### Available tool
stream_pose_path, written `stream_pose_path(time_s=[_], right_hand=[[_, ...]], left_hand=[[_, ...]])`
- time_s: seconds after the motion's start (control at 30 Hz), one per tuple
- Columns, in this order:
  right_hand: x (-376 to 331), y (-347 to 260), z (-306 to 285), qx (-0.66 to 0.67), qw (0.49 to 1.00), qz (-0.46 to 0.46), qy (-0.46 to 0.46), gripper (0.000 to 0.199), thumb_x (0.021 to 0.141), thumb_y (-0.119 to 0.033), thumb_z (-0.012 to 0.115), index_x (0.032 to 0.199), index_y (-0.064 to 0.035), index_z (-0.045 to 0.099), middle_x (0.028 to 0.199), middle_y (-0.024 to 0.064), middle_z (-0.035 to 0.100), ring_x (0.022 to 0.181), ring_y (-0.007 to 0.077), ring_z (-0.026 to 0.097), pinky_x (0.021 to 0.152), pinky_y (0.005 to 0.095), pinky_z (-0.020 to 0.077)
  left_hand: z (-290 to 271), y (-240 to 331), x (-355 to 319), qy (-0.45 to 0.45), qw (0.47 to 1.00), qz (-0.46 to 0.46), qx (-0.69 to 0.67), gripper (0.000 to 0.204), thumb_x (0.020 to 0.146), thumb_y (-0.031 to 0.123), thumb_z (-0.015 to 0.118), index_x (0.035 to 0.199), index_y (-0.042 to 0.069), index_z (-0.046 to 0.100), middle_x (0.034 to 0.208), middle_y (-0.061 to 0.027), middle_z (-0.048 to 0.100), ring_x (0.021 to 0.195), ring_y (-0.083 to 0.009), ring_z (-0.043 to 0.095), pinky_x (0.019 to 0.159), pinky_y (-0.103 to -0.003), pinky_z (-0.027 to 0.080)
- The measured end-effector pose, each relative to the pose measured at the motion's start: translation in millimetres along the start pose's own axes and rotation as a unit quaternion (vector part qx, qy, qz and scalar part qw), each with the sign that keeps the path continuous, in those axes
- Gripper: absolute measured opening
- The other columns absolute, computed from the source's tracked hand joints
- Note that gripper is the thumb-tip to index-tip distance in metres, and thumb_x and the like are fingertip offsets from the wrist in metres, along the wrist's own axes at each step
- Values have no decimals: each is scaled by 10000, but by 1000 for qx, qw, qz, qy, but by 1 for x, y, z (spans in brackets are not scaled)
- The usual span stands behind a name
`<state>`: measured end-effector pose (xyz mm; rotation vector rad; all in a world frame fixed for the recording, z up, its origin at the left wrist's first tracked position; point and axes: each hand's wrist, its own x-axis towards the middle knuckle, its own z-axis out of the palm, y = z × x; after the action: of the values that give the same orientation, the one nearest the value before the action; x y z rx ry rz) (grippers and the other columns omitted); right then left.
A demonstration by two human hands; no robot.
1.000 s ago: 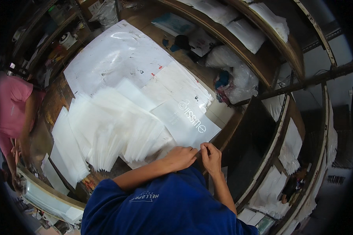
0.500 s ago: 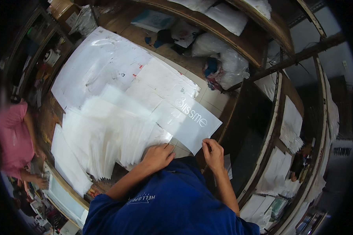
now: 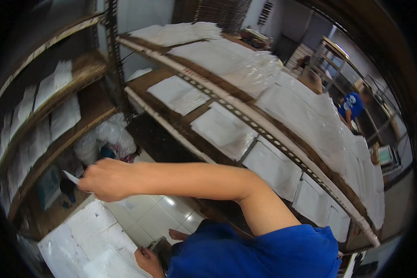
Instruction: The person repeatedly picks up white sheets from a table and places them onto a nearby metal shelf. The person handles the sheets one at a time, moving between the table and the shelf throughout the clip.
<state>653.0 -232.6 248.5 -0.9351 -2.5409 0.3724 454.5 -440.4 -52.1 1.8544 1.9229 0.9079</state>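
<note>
Your right hand (image 3: 107, 178), at left of centre on an arm stretched across the frame, has its fingers clenched on a thin white sheet (image 3: 72, 176) whose pointed corner juts out to the left. Your left hand (image 3: 148, 260), at the bottom edge, rests its fingers on the stack of white sheets (image 3: 85, 238) on the tabletop at lower left; whether it grips them, you cannot tell. White flat packets (image 3: 222, 129) lie along the wooden shelves (image 3: 245, 116) through the middle, clear plastic bags (image 3: 109, 136) bunched below at left.
</note>
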Motion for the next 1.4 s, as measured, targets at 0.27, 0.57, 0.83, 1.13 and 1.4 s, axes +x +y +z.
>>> stream_pose_path(time_s=[0.27,0.57,0.83,1.13,1.4], right_hand=[[-85,-19,-223,-136,985,84,72,252,814,-182,541,998,-38,633,856,120,645,774,229,620,693,364,505],[-419,-5,-385,-85,798,486,347,202,900,-245,593,1039,-101,617,808,-41,525,694,46,437,594,208,362],[-643,64,-384,-81,785,461,406,43,853,-109,565,858,-67,556,646,-6,520,506,81,460,413,254,335],[-580,18,-355,-185,691,650,256,133,818,-140,563,862,-16,584,639,33,539,534,137,523,461,315,414],[-523,20,-410,-328,792,490,160,186,858,-184,552,917,-8,562,775,77,567,806,157,546,746,315,463]], left_hand=[[-11,15,-10,55,998,10,26,209,860,132,556,960,-36,629,846,-224,617,772,-390,582,706,-448,477],[-3,11,-12,75,996,30,42,182,829,132,551,891,-17,636,833,-227,617,763,-408,576,706,-457,472],[1,-1,-16,79,997,22,10,207,841,158,565,934,-7,647,867,-218,629,797,-402,588,738,-447,480],[8,-8,-21,110,992,50,-31,109,821,2,542,917,-35,577,781,-153,549,683,-277,535,629,-362,435],[8,-5,-13,105,994,36,-20,97,784,7,567,875,-23,585,759,-151,538,697,-307,529,631,-392,419]])
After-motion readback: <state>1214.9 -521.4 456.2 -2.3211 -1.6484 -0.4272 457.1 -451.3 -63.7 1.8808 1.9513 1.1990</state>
